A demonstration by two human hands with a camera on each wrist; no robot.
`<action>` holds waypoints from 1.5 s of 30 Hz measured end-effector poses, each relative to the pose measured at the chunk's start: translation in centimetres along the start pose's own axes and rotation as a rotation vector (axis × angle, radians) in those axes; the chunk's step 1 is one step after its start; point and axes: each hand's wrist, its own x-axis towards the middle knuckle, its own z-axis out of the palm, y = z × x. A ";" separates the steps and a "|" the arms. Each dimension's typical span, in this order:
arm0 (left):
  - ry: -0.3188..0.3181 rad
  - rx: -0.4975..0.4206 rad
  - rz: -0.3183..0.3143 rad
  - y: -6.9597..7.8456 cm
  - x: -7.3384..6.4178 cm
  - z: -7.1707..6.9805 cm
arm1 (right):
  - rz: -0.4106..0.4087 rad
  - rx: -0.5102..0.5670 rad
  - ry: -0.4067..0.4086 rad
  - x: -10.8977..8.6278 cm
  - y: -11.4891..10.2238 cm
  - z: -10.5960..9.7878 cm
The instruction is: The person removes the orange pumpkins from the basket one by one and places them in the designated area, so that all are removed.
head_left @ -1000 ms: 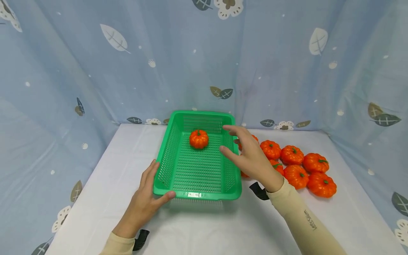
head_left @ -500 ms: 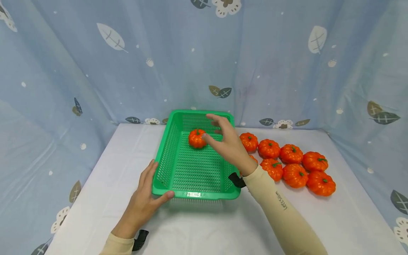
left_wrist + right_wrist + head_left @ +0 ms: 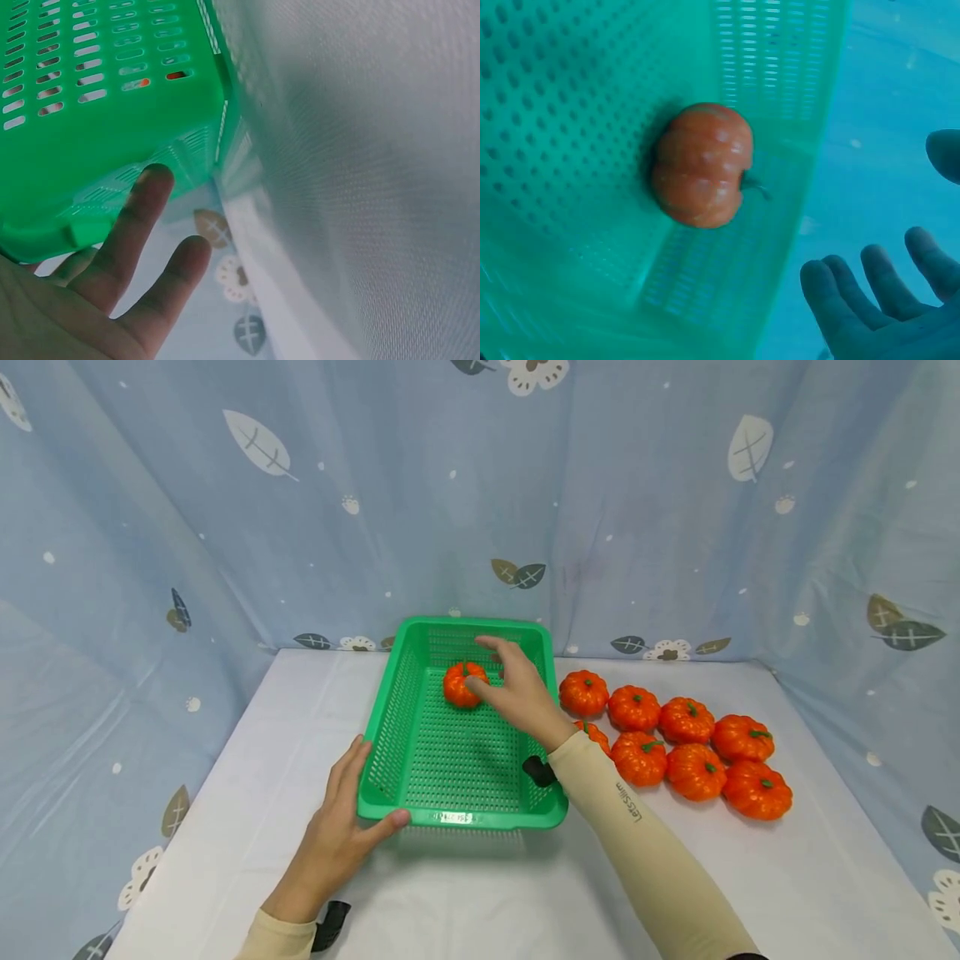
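A green plastic basket point(image 3: 457, 818) with slotted walls stands on the white-covered table. Inside it, towards the back, sits one small orange pumpkin point(image 3: 462, 692) with a green stem. My left hand point(image 3: 341, 827) rests at the basket's near left corner, thumb on the front rim and fingers straight along the left side. In the left wrist view, two spread fingers point(image 3: 124, 240) show beside the basket wall. My right hand point(image 3: 517, 693) hovers over the basket's right half, thumb overlapping the pumpkin in the head view. The right wrist view shows its fingers point(image 3: 889, 289) spread, apart from the pumpkin.
Several more orange pumpkins point(image 3: 696, 772) lie in two rows on the table right of the basket, one partly hidden behind my right forearm. A blue curtain point(image 3: 637, 527) with leaf and flower prints hangs behind and beside the table.
My right hand has moved left from the basket's right rim to over its inside, close to the pumpkin. My left hand, the basket and the pumpkins have stayed in place.
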 end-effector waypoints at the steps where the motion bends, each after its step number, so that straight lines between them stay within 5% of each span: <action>1: 0.000 0.001 0.002 0.0 0.0 0.0 | 0.012 -0.013 -0.009 0.1 0.1 0.1; 15: 0.000 0.004 0.000 0.2 -0.1 -0.1 | 0.118 -0.211 -0.206 2.0 2.1 1.7; 27: -0.003 -0.006 -0.005 0.2 -0.2 -0.1 | 0.122 -0.334 -0.353 2.1 2.6 2.6; 45: -0.013 0.008 -0.006 0.5 -0.1 -0.2 | 0.103 -0.450 -0.355 2.6 3.1 3.1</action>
